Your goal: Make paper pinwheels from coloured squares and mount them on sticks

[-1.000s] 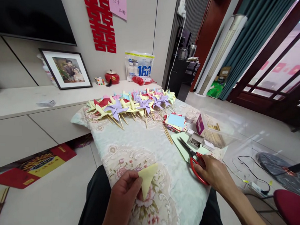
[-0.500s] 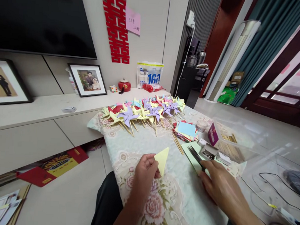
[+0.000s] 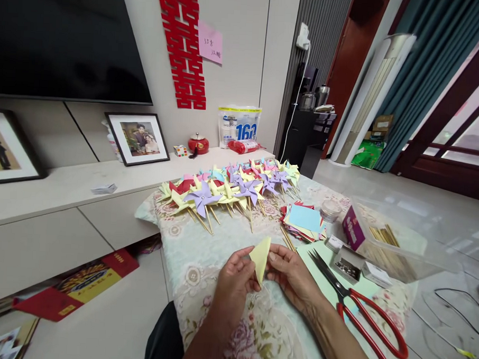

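Observation:
A pale yellow piece of folded paper [image 3: 261,257] is held up over the table between both hands. My left hand [image 3: 237,274] pinches its left side, fingers closed. My right hand [image 3: 289,269] grips the paper's right edge between thumb and fingers. Red-handled scissors [image 3: 347,298] lie to the right of my right hand, partly on a light green sheet [image 3: 317,275], blades pointing away from me. Beyond the hands, a stack of coloured paper squares [image 3: 305,218], blue on top, lies beside a few wooden sticks [image 3: 287,239].
Many paper pinwheels [image 3: 202,199] on sticks cover the table's far side. At the right are a small open box of metal fasteners [image 3: 347,266], a small white box [image 3: 377,274], a round clear container [image 3: 330,210] and a clear plastic bin [image 3: 415,245] holding sticks. A flowered cloth [image 3: 204,252] covers the table.
My right hand has let go of the scissors, which now lie on the table, and has moved left to the yellow paper. My left hand still holds the paper.

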The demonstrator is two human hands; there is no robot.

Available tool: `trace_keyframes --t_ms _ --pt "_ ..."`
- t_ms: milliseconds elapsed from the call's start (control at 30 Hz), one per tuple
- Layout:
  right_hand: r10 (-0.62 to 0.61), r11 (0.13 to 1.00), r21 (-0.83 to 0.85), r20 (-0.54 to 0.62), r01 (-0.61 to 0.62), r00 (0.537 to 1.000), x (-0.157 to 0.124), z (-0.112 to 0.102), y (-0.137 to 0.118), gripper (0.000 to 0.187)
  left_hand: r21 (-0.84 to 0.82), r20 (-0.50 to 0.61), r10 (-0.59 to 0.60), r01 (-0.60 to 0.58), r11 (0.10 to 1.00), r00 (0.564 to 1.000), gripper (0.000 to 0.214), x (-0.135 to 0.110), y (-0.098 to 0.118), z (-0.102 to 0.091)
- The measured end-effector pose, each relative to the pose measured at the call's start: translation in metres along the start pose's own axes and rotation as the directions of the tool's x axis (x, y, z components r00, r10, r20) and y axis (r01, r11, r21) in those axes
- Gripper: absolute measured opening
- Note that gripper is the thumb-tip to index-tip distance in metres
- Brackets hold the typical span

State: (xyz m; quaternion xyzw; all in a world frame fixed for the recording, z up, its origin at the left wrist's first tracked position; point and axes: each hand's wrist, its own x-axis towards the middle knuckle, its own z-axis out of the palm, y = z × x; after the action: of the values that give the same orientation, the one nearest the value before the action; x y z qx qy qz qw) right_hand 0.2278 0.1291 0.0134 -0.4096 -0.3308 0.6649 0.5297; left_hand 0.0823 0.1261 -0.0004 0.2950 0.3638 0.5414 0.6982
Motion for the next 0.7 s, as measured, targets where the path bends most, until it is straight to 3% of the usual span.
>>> trace_keyframes --t_ms 233,433,700 --pt "-0.006 0.997 0.083 0.009 0.005 1.0 -0.002 -0.003 0.002 0.056 0.121 0.096 -0.086 0.074 0.99 0.992 0.045 -0.002 -0.002 0.002" --pt "-0.009 0.998 0.069 -0.006 0.01 1.0 -0.003 -0.004 0.005 0.06 0.279 0.135 -0.039 0.0 0.96 0.99 0.052 -0.006 -0.006 0.003" --pt "-0.012 0.999 0.036 -0.003 0.012 1.0 -0.003 -0.006 0.007 0.063 0.281 0.141 -0.026 -0.014 0.96 0.99 0.057 -0.004 -0.012 0.003"
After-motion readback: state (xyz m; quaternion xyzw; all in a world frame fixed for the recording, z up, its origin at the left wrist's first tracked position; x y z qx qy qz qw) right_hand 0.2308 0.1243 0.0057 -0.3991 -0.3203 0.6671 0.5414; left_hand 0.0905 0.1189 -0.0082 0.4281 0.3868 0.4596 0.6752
